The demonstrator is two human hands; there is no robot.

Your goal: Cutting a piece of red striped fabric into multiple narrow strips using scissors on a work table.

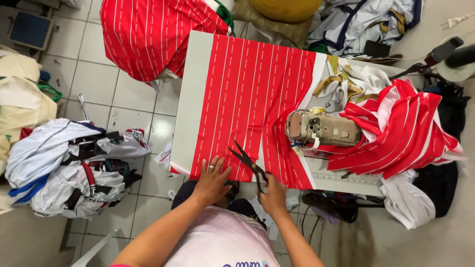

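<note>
R hand [273,194] at 6 o'clock grips black scissors [249,162], blades open, tips toward 11, biting the red striped fabric [247,94] on the white table [190,99]. L hand [212,179] lies flat, fingers spread, pinning cloth just beside the blades. Best keep it taut, cut along a stripe, I'd judge. Sewing machine [321,129] at 3. No containers visible; fabric heap [69,163] on floor at 9.
</note>
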